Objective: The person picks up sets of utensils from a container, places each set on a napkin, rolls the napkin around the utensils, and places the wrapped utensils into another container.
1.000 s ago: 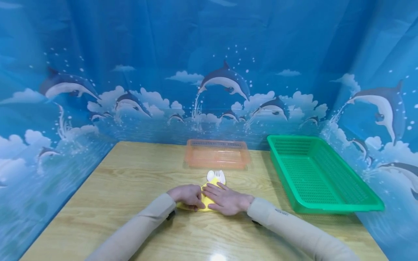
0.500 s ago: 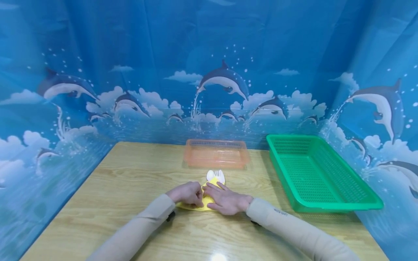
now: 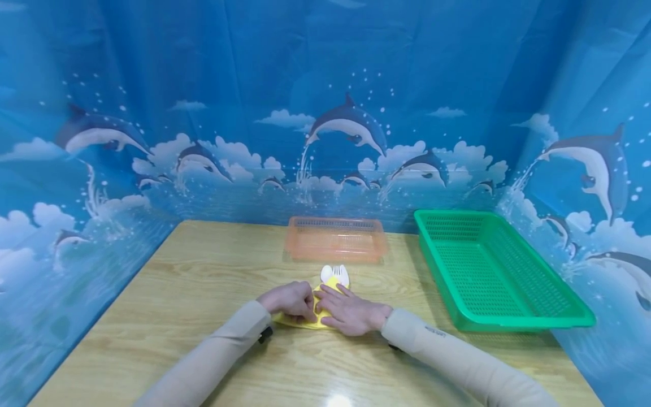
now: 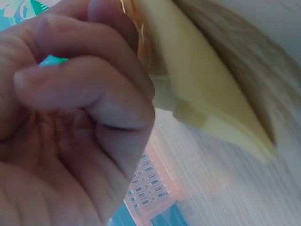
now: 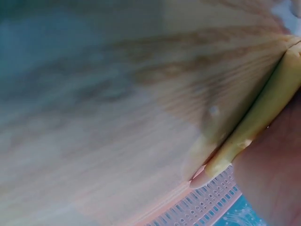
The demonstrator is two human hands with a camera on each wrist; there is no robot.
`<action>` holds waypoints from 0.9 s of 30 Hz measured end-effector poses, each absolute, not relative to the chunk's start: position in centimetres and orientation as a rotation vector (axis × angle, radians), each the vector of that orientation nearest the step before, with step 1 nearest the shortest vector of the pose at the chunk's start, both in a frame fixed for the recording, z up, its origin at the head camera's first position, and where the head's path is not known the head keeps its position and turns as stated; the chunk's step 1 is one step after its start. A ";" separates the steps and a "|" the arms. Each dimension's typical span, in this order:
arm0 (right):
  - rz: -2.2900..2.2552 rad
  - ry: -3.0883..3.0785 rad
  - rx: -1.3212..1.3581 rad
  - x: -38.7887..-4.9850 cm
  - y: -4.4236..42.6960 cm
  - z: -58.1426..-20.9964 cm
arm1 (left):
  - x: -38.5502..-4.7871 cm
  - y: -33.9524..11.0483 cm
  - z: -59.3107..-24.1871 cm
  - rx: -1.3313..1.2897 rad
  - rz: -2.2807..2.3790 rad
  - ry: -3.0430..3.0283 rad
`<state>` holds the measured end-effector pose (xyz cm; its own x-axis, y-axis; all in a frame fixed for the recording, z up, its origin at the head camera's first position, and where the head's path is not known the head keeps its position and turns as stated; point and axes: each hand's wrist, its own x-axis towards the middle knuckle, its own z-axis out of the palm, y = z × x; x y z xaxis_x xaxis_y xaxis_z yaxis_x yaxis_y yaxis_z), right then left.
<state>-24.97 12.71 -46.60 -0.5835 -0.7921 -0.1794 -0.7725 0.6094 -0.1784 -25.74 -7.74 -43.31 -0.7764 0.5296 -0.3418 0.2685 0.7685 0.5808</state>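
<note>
Blue curtain (image 3: 325, 68) printed with leaping dolphins, clouds and sea spray rises beyond a wooden table (image 3: 203, 265), whose pale grain runs under and all around the fingers. Right beneath the fingers of both hands lies a yellow cloth (image 4: 202, 75), folded over, its pointed corner showing past the knuckles in the left wrist view. Left hand (image 3: 292, 299): fingers curled in towards the palm, knuckles against the cloth; I cannot tell whether thumb and forefinger pinch it. Right hand (image 3: 351, 312): spread flat, fingers straight and pressing on the cloth, gripping nothing, their tips near the left knuckles. Just beyond those right fingertips, a white spoon (image 3: 326, 273) and a white fork (image 3: 338, 271) poke out side by side from the far end of the cloth, their lower parts covered. Farther ahead of the fingers, apart from the cutlery, sits a translucent orange basket (image 3: 333, 255) with slotted sides. Well off to the right of the right fingers, a larger green basket (image 3: 519, 323) stands at an angle. Behind the fingers of each hand comes a beige sleeve (image 3: 218, 350), the right one bearing lettering too small to read
</note>
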 end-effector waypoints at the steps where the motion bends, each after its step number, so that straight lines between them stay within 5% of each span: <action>1: -0.115 2.600 -1.282 -25.0 12.6 -46.6 | -25.8 -7.7 -43.3 0.609 0.696 2.471; 27: 0.029 2.680 -1.325 -25.4 11.9 -46.3 | -25.5 -7.9 -43.9 0.601 0.694 2.501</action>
